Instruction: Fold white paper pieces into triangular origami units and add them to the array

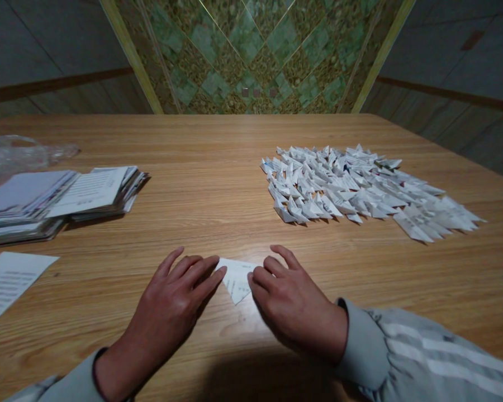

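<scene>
I see my left hand (174,301) and right hand (293,304) pressed flat, fingers spread, on the paper (236,277), which lies near the table (209,167) front edge. Left of the paper lies a sheet (6,282); beyond it, stacks (54,198). Right of the paper and beyond, a folded pile (360,187). Bare wood runs between.

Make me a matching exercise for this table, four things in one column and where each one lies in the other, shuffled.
Things:
1. folded paper piece
2. heap of folded triangles
3. stack of sheets
4. plastic bag

Places:
A. far left edge, behind the stack
B. right half of the table
C. under the fingertips of both hands
D. left side, near the loose printed sheet

Pairs: 1-C, 2-B, 3-D, 4-A
</scene>
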Available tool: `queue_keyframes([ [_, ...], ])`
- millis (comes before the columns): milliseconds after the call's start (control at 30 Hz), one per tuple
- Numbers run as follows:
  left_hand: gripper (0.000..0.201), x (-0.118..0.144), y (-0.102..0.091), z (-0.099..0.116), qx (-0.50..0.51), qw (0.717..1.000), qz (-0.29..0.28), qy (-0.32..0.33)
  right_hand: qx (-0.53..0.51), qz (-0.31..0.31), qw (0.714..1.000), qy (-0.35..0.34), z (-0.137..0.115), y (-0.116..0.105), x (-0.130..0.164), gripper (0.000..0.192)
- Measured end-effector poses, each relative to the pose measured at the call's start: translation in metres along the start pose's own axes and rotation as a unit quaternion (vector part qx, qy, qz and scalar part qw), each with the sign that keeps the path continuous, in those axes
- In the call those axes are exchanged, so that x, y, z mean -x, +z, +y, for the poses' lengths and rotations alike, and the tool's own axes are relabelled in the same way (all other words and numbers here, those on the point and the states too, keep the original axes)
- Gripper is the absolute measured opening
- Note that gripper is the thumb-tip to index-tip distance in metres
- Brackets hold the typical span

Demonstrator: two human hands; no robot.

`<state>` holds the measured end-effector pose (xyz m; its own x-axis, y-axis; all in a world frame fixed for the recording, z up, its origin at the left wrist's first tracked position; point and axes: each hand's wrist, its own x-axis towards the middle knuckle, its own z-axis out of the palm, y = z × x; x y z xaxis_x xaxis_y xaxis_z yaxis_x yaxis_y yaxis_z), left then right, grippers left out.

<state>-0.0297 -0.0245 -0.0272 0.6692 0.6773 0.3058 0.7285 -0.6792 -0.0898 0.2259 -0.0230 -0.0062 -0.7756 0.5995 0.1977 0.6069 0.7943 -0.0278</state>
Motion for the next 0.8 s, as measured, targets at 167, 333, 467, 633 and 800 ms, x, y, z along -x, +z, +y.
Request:
queue_keyframes([
  [167,0.038,0.011,0.001,-0.008,-0.001,1.0,0.009,-0.023,0.01,0.001,0.999,0.032,-0.001,-0.008,0.003,0.015],
  [333,0.037,0.007,0.0,-0.009,0.046,0.997,0.043,-0.032,0.006,0.006,0.999,0.043,0.0,-0.011,0.004,0.016],
  [467,0.023,-0.015,-0.003,-0.002,0.14,0.986,0.07,-0.057,0.013,0.014,0.999,0.036,0.0,-0.009,0.004,0.014],
  [633,0.022,-0.045,-0.003,0.005,0.216,0.972,-0.047,-0.076,0.009,0.032,0.999,0.044,0.004,-0.003,0.003,0.014],
  [800,0.013,-0.049,-0.006,0.003,0.284,0.949,-0.072,-0.116,-0.034,0.049,0.994,0.087,0.01,-0.001,0.0,0.019],
])
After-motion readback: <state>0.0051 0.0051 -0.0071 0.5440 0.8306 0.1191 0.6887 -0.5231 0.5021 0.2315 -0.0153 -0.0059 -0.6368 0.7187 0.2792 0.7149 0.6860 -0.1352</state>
